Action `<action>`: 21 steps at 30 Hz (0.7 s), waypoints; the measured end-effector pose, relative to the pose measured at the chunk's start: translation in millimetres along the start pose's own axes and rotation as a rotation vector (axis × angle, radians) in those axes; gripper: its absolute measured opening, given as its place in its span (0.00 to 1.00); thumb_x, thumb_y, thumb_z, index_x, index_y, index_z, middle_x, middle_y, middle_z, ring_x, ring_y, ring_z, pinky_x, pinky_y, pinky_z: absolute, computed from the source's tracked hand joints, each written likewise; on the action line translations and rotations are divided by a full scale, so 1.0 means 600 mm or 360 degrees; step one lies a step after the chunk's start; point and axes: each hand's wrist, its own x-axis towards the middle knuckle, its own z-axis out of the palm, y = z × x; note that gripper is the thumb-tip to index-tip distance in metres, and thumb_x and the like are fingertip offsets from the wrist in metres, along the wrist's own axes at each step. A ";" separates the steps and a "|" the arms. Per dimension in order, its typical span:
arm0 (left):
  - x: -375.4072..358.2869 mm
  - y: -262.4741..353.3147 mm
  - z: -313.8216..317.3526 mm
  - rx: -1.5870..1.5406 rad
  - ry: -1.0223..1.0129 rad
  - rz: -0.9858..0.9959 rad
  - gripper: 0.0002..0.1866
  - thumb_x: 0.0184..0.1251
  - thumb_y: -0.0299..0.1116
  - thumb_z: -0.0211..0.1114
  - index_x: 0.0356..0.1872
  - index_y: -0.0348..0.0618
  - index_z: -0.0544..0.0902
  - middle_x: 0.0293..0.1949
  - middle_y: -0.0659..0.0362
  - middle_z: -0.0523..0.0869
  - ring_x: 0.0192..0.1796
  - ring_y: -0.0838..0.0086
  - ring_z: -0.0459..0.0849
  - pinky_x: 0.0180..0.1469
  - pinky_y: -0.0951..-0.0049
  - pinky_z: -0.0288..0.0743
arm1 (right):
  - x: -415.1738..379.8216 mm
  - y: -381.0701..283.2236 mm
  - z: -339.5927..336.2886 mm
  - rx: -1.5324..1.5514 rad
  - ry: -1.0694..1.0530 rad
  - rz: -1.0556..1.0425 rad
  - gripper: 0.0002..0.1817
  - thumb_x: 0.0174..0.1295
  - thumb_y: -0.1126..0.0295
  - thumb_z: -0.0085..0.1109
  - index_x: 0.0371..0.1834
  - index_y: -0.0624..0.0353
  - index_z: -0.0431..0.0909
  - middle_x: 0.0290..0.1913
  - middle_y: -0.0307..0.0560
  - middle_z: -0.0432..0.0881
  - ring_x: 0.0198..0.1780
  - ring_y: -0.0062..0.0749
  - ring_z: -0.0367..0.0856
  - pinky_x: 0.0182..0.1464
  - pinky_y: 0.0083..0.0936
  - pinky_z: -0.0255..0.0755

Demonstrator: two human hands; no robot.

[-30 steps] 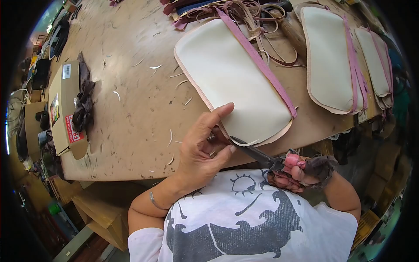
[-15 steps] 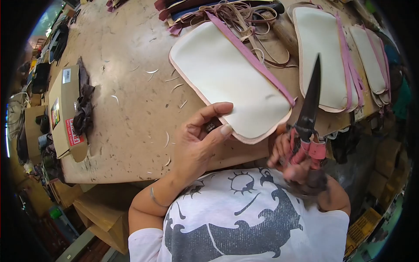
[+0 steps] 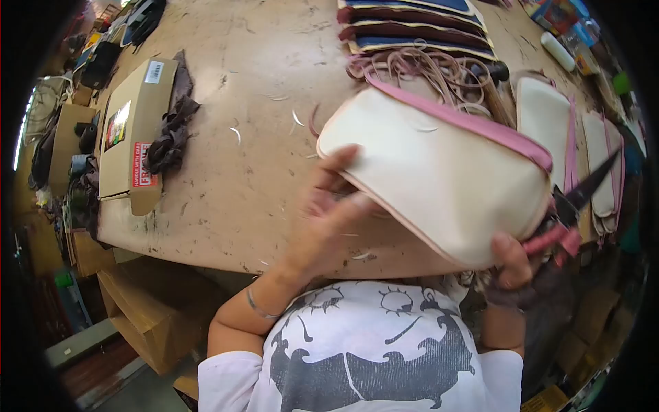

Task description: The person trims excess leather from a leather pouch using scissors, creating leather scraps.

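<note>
A cream pouch-like panel (image 3: 439, 172) with pink piping and a mauve zipper strip along its far edge is raised in front of me. My left hand (image 3: 328, 206), slightly blurred, grips its near left edge between thumb and fingers. At its near right corner, my right hand (image 3: 513, 268) has the thumb on the cream face; the other fingers are mostly hidden. That same hand also keeps hold of scissors (image 3: 583, 189) with dark blades and red-wrapped handles, pointing up and right beyond the panel. Their handles are partly covered.
Left on the table stands a cardboard box (image 3: 130, 130) beside dark crumpled cloth (image 3: 171, 134). Beyond the panel lie tangled straps (image 3: 439, 75) and stacked blue and maroon pieces (image 3: 415, 31). More cream pieces (image 3: 542, 117) rest at right. Thin white trimmings (image 3: 235, 135) are scattered about.
The cream panel has moved right and lifted, its surface now bowed. My right hand, which held the scissors upright beside it, now takes its near corner, with the blades tilted right. The view has shifted.
</note>
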 end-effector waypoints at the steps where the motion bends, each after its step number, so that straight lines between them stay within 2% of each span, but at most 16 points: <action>1: 0.007 0.015 -0.015 -0.0083 0.0161 0.0042 0.24 0.51 0.17 0.55 0.52 0.34 0.62 0.49 0.56 0.67 0.45 0.77 0.71 0.49 0.76 0.70 | -0.003 -0.006 0.001 -0.0044 0.0102 -0.0041 0.30 0.32 0.72 0.65 0.40 0.69 0.63 0.38 0.51 0.71 0.40 0.27 0.73 0.43 0.22 0.69; 4: 0.005 0.035 -0.057 0.0108 0.0203 0.0235 0.23 0.51 0.18 0.55 0.52 0.32 0.62 0.46 0.55 0.70 0.45 0.76 0.72 0.48 0.75 0.70 | 0.032 -0.023 -0.033 -0.0823 -0.0165 -0.0056 0.29 0.36 0.70 0.63 0.43 0.65 0.63 0.38 0.45 0.71 0.40 0.28 0.72 0.47 0.21 0.65; 5: 0.004 0.035 -0.064 0.0138 0.0193 0.0236 0.23 0.52 0.18 0.55 0.51 0.31 0.63 0.45 0.55 0.71 0.44 0.76 0.72 0.48 0.75 0.70 | 0.055 -0.010 -0.036 -0.1091 -0.0207 -0.0245 0.27 0.41 0.70 0.61 0.46 0.64 0.63 0.38 0.44 0.71 0.39 0.28 0.72 0.47 0.20 0.64; 8: 0.001 0.019 -0.077 0.0167 0.0208 0.0217 0.20 0.51 0.17 0.55 0.48 0.31 0.66 0.42 0.54 0.73 0.44 0.75 0.74 0.46 0.75 0.72 | 0.103 -0.009 -0.004 -0.0679 -0.0438 0.0576 0.19 0.54 0.65 0.51 0.48 0.61 0.64 0.42 0.44 0.70 0.40 0.28 0.71 0.43 0.19 0.65; 10: 0.002 0.019 -0.078 0.0207 0.0205 0.0144 0.19 0.51 0.17 0.55 0.48 0.31 0.66 0.41 0.55 0.74 0.44 0.75 0.74 0.46 0.75 0.72 | 0.122 0.117 -0.093 0.0190 -0.0989 0.0661 0.17 0.58 0.61 0.46 0.47 0.57 0.64 0.42 0.46 0.69 0.39 0.24 0.72 0.34 0.18 0.70; 12: 0.004 0.016 -0.080 0.0194 0.0224 0.0103 0.19 0.51 0.17 0.55 0.46 0.31 0.66 0.41 0.55 0.74 0.43 0.75 0.74 0.46 0.75 0.73 | 0.102 0.026 -0.016 -0.0130 -0.0759 0.1194 0.16 0.58 0.60 0.45 0.44 0.57 0.64 0.36 0.44 0.70 0.33 0.23 0.72 0.28 0.16 0.68; 13: 0.008 0.014 -0.082 0.0196 0.0230 0.0126 0.18 0.51 0.17 0.55 0.46 0.31 0.66 0.41 0.55 0.73 0.43 0.75 0.74 0.46 0.75 0.73 | 0.098 0.006 0.001 -0.0230 -0.0802 0.1387 0.15 0.58 0.60 0.45 0.43 0.57 0.63 0.33 0.43 0.71 0.31 0.22 0.72 0.25 0.15 0.67; 14: 0.010 0.012 -0.083 0.0198 0.0234 0.0144 0.18 0.51 0.17 0.55 0.46 0.31 0.67 0.41 0.55 0.73 0.42 0.75 0.74 0.45 0.75 0.73 | 0.097 -0.002 0.012 -0.0310 -0.1036 0.1420 0.15 0.58 0.59 0.45 0.41 0.57 0.63 0.29 0.43 0.71 0.28 0.21 0.72 0.22 0.14 0.67; 15: 0.013 0.010 -0.083 0.0199 0.0236 0.0160 0.18 0.51 0.17 0.55 0.46 0.31 0.67 0.41 0.54 0.73 0.42 0.76 0.74 0.45 0.75 0.74 | 0.102 0.010 0.015 -0.0438 -0.1495 0.1262 0.16 0.57 0.57 0.46 0.39 0.58 0.63 0.26 0.42 0.70 0.27 0.21 0.71 0.20 0.15 0.65; 17: 0.022 0.014 -0.074 0.0147 0.0245 0.0133 0.19 0.51 0.17 0.55 0.46 0.31 0.66 0.41 0.54 0.73 0.42 0.76 0.74 0.44 0.75 0.74 | 0.117 0.043 0.024 -0.0584 -0.2282 0.0753 0.19 0.54 0.53 0.47 0.34 0.59 0.63 0.22 0.41 0.69 0.24 0.21 0.70 0.19 0.15 0.62; 19: 0.028 0.018 -0.069 0.0127 0.0243 0.0080 0.20 0.51 0.16 0.55 0.47 0.31 0.66 0.41 0.54 0.73 0.41 0.76 0.74 0.43 0.75 0.75 | 0.127 0.051 0.030 -0.0507 -0.2652 0.0759 0.22 0.52 0.48 0.48 0.30 0.58 0.63 0.20 0.40 0.68 0.20 0.20 0.68 0.17 0.16 0.60; 21: 0.030 0.021 -0.070 0.0142 0.0228 0.0000 0.21 0.50 0.16 0.55 0.49 0.31 0.65 0.41 0.54 0.72 0.41 0.76 0.74 0.43 0.75 0.75 | 0.125 0.038 0.048 -0.0215 -0.2632 0.1355 0.24 0.49 0.44 0.49 0.27 0.57 0.63 0.18 0.39 0.67 0.17 0.20 0.65 0.17 0.16 0.58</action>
